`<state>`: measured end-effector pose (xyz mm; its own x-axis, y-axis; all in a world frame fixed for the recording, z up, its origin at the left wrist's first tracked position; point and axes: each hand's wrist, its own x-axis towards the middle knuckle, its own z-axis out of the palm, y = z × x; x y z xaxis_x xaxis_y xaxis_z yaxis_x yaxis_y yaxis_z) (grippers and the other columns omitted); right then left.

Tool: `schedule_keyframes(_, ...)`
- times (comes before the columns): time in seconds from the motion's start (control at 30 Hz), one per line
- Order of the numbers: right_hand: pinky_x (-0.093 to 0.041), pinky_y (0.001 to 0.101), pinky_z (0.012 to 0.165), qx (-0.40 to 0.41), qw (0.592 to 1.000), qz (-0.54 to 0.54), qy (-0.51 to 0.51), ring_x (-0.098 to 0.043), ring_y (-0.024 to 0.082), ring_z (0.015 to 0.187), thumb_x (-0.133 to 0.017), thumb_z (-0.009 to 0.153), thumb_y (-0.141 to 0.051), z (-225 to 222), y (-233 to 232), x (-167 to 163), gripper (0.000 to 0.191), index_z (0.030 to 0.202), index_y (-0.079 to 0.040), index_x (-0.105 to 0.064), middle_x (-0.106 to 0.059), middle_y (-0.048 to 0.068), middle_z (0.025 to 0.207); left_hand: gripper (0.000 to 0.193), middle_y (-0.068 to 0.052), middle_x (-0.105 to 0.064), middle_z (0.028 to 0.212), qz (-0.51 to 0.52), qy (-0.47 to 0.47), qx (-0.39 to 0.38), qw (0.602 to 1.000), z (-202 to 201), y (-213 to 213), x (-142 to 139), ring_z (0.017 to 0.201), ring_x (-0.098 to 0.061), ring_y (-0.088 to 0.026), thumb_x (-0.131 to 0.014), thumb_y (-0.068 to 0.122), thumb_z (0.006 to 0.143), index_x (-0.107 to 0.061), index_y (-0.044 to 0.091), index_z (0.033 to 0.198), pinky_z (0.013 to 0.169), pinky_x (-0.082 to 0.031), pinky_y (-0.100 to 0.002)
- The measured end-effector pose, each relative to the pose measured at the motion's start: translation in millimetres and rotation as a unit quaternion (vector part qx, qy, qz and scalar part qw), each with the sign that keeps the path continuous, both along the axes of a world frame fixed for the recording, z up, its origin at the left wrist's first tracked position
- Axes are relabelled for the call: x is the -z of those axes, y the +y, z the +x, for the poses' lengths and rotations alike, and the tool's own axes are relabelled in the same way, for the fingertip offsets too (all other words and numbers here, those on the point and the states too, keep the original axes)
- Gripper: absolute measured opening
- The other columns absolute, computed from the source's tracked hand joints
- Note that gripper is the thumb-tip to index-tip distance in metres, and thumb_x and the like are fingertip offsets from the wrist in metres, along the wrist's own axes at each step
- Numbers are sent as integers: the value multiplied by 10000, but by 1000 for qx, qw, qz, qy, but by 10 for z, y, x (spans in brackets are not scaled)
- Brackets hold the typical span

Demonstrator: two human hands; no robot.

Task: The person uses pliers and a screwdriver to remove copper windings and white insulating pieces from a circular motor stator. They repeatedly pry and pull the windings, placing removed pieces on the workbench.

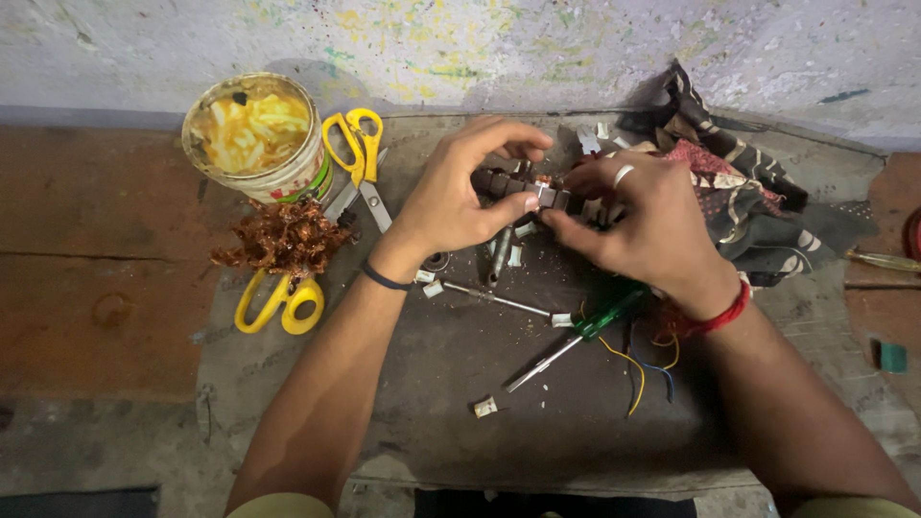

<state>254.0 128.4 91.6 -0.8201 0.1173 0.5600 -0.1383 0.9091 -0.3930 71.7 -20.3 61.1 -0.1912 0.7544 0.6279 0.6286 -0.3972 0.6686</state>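
Note:
Both my hands hold a small dark, ribbed metal part (531, 188) over a dark grey mat (451, 384). My left hand (460, 192) pinches its left end between thumb and fingers. My right hand (638, 225), with a ring on one finger and a red thread at the wrist, grips its right end. Below the hands lie a green-handled screwdriver (585, 326), a thin metal rod (489, 295), small white sleeve pieces (486, 407) and loose yellow and blue wires (638, 369).
A round tin (257, 134) with yellow strips stands at the back left, beside yellow-handled scissors (357, 153). A clump of copper wire (283, 238) lies on a second yellow pair of scissors (280, 305). A patterned cloth (739, 192) is bunched at the right, below a paint-flecked wall (480, 48).

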Motion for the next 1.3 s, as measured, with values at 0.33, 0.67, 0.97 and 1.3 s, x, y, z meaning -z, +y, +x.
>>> schedule_keyframes(0.33, -550, 402, 619, 22, 992, 123, 12, -687, 300, 695, -884, 804, -220, 28, -45, 44, 336, 983, 27, -745, -693, 152, 785, 473, -54, -706, 1114, 4, 9, -7, 1000, -4, 10, 30, 1077, -675, -184, -830, 28, 795, -664, 76, 1235, 996, -541, -333)
schedule_keyframes(0.67, -581, 362, 715, -45, 999, 6, 28, -721, 266, 813, -879, 743, -246, -8, -18, -66, 598, 1167, 90, -624, -724, 163, 948, 642, -54, -702, 1122, -6, 37, -77, 996, -179, 25, 142, 1078, -672, -175, -950, 389, 739, -671, 83, 1230, 983, -543, -324)
schedule_keyframes(0.97, -572, 278, 612, 113, 985, -131, 3, -732, 148, 672, -836, 923, -226, -153, 226, 237, 323, 1051, 53, -735, -764, 103, 830, 614, -129, -602, 1482, -130, -190, -41, 972, -578, 163, 682, 1394, -550, -255, -660, 326, 956, -533, 106, 1515, 1183, -423, -375)
schedule_keyframes(1.3, -469, 281, 407, 196, 882, -428, -27, -626, 151, 462, -765, 936, -239, -207, 445, 276, 324, 850, 56, -664, -669, 88, 636, 905, -174, -367, 1649, -134, -55, -73, 987, -223, 434, 909, 1558, -307, -284, -725, 464, 944, -305, 22, 1614, 1261, -265, -434)
